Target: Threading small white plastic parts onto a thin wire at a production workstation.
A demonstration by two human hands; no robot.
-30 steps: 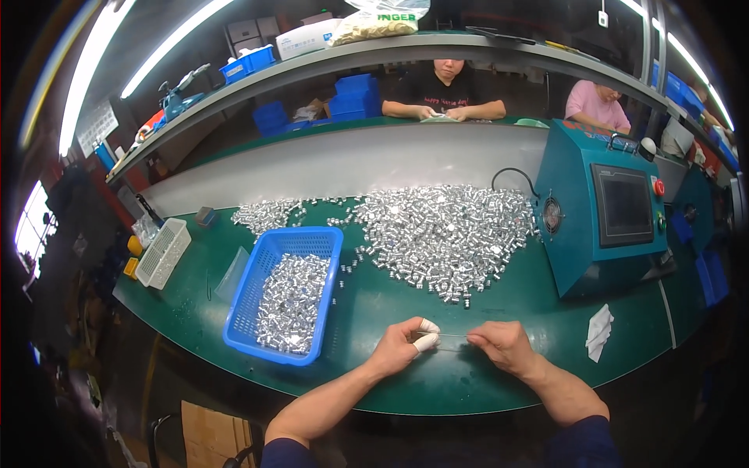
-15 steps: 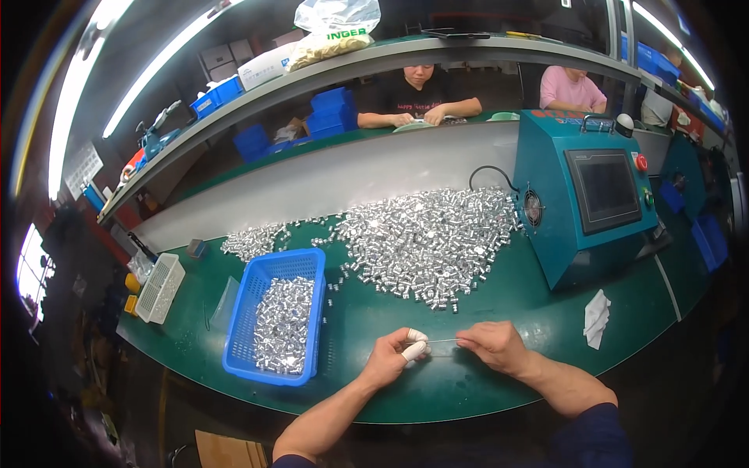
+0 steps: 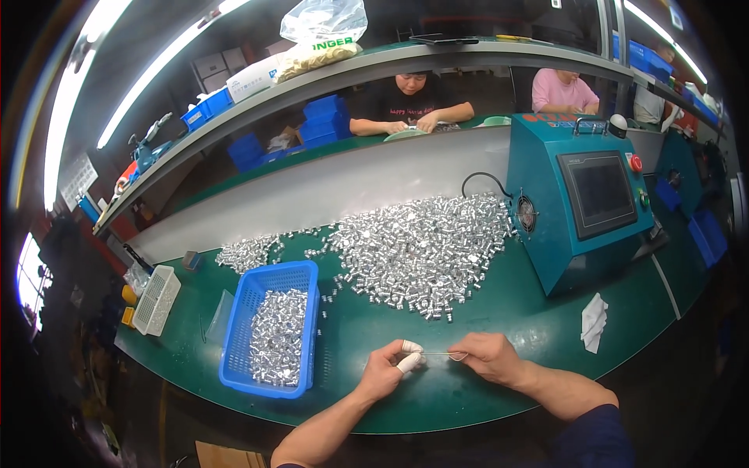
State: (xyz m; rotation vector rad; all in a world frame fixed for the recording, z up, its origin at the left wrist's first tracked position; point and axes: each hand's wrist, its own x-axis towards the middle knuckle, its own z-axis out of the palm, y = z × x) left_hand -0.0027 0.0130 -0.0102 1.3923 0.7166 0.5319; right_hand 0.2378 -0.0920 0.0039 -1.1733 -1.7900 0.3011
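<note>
Over the green bench's near edge, my left hand point(image 3: 384, 370) is closed in a pinch, with white coverings on thumb and forefinger. Whatever sits between those fingertips is too small to make out. Opposite it, my right hand point(image 3: 491, 358) pinches a thin pale rod point(image 3: 438, 353) that reaches to the left fingertips. A thin curved strand shows by the right fingertips. Beyond both hands spreads a heap of small silvery metal sleeves point(image 3: 421, 249). Left of my left hand stands a blue plastic basket point(image 3: 228, 355), partly filled with similar sleeves point(image 3: 279, 335).
A teal machine point(image 3: 538, 257) with a dark screen stands at the right. Near it lies a crumpled white cloth point(image 3: 594, 322). At the left sits a white basket point(image 3: 157, 300). A shelf point(image 3: 437, 51) spans the back; beyond it a co-worker point(image 3: 409, 101) works with both hands.
The view has shifted slightly, so the bench sits lower. My right hand has come a little closer to my left, and less of the rod shows between them.
</note>
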